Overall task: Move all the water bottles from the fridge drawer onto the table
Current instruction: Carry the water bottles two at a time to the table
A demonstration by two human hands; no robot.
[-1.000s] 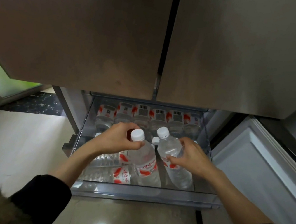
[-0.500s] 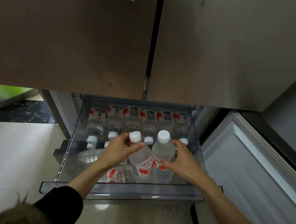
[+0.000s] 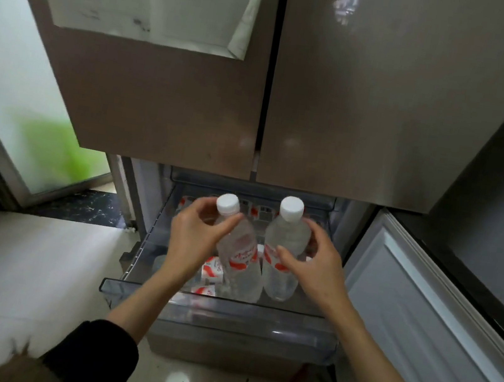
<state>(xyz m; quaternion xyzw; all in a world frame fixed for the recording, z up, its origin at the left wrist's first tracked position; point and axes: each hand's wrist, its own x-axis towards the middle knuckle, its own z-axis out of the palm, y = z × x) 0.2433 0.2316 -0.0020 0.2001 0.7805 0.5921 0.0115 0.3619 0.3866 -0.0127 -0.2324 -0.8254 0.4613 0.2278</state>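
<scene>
Pale floor tiles [image 3: 34, 262] surround a brown fridge whose clear fridge drawer [image 3: 218, 314] stands pulled out. Left hand [image 3: 193, 241] grips one water bottle [image 3: 240, 255] near the shoulder, fingers curled round it, bottle tilted. Right hand [image 3: 314, 266] grips a second bottle [image 3: 284, 249], held upright. Both sit above the drawer; more bottles [image 3: 211, 270] lie below. Judged full: moderately heavy, thin walls yielding under pressure, possibly slick from cold. Grasp the stiffer shoulder or mid-label. No tabletop in view.
</scene>
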